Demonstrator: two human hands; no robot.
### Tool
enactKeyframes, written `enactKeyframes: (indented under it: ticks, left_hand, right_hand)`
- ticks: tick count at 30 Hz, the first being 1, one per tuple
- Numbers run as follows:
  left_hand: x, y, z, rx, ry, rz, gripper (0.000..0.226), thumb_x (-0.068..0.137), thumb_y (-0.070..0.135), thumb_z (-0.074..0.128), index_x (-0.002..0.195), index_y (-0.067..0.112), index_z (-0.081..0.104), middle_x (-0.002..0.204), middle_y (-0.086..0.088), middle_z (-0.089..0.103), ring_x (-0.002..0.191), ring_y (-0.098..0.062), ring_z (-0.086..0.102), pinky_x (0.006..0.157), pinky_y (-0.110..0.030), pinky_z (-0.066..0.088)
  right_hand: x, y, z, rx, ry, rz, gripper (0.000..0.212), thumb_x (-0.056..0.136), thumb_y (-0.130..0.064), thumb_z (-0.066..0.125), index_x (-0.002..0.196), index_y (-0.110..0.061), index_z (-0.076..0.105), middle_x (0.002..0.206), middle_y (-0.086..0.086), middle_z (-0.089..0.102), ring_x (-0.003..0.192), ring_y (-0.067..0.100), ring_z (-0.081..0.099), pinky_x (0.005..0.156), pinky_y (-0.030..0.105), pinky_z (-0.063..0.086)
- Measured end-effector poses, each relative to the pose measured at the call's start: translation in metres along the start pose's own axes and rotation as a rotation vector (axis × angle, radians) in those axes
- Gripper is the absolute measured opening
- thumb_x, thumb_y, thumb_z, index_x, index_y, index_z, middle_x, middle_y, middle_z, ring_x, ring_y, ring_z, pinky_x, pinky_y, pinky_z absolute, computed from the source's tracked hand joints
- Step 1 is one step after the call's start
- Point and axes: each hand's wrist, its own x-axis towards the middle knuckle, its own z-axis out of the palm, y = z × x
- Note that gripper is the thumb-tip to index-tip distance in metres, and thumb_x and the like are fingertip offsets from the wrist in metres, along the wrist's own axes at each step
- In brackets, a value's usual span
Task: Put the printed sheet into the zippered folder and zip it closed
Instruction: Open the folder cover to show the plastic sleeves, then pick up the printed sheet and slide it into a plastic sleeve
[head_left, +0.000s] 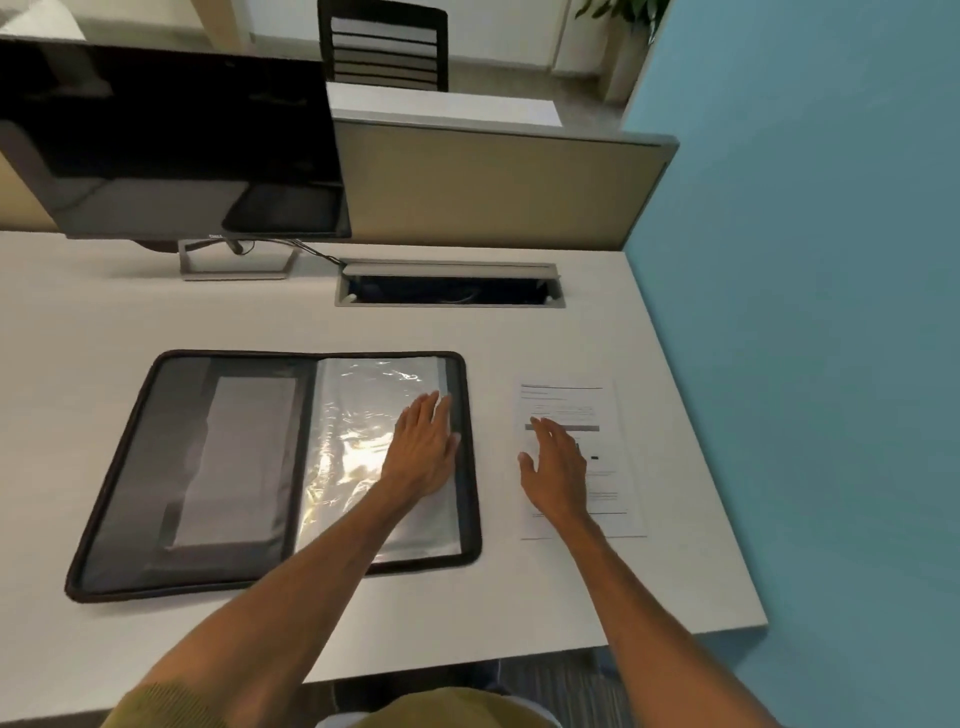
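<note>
The zippered folder (135, 467) lies unzipped and spread flat on the white desk, dark grey inside with a black zip border. Its right half holds shiny clear plastic sleeves (353, 441). My left hand (423, 449) rests flat on those sleeves near the folder's right edge, fingers spread, holding nothing. The printed sheet (608, 499) lies flat on the desk to the right of the folder, apart from it. My right hand (556, 465) is over the sheet's middle with fingers apart; whether it touches the paper is unclear.
A dark monitor (171, 140) on a stand sits at the back left. An open cable tray (449, 286) is cut into the desk behind the folder. A beige partition (493, 187) runs along the back. The desk's right edge (727, 519) is close to the sheet.
</note>
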Motion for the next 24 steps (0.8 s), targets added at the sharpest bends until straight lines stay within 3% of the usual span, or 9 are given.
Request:
enactKeyframes:
  ticks: [7,11,14,20,24]
  left_hand:
    - [0.024,0.087,0.035,-0.136,-0.138,-0.058,0.062,0.115,0.032,0.044,0.169,0.011,0.024,0.17,-0.013,0.035,0.156,-0.036,0.038,0.127,-0.051,0.04]
    - [0.03,0.122,0.05,-0.34,-0.027,-0.282,0.058,0.116,0.037,0.04,0.165,0.009,0.032,0.164,-0.016,0.042,0.151,-0.037,0.043,0.122,-0.053,0.042]
    - [0.037,0.137,0.058,-0.474,0.011,-0.426,0.056,0.115,0.035,0.041,0.161,0.003,0.037,0.162,-0.019,0.041,0.149,-0.037,0.046,0.121,-0.05,0.042]
    - [0.045,0.153,0.072,-0.609,0.027,-0.546,0.047,0.111,0.024,0.053,0.153,0.006,0.044,0.153,-0.019,0.047,0.139,-0.038,0.052,0.119,-0.052,0.048]
    - [0.044,0.155,0.074,-0.757,0.043,-0.664,0.046,0.106,0.015,0.062,0.149,0.011,0.045,0.149,-0.015,0.052,0.135,-0.037,0.059,0.113,-0.053,0.055]
  right_hand:
    - [0.024,0.076,-0.038,0.039,0.072,0.255,0.055,0.104,-0.024,0.059,0.155,-0.015,0.042,0.158,0.006,0.044,0.146,0.026,0.044,0.117,0.044,0.042]
    - [0.036,0.104,-0.053,0.087,0.046,0.424,0.055,0.101,-0.023,0.062,0.15,-0.009,0.043,0.154,0.013,0.043,0.143,0.032,0.044,0.111,0.048,0.043]
    - [0.046,0.117,-0.058,0.114,-0.012,0.446,0.051,0.1,-0.023,0.064,0.145,-0.006,0.047,0.151,0.016,0.044,0.141,0.034,0.044,0.11,0.048,0.044]
    - [0.061,0.127,-0.061,0.332,0.003,0.477,0.047,0.099,-0.013,0.065,0.142,-0.001,0.05,0.147,0.019,0.051,0.139,0.037,0.048,0.112,0.046,0.048]
    - [0.06,0.136,-0.061,0.482,-0.007,0.529,0.027,0.099,-0.008,0.065,0.122,0.002,0.073,0.128,0.02,0.073,0.114,0.037,0.071,0.095,0.046,0.063]
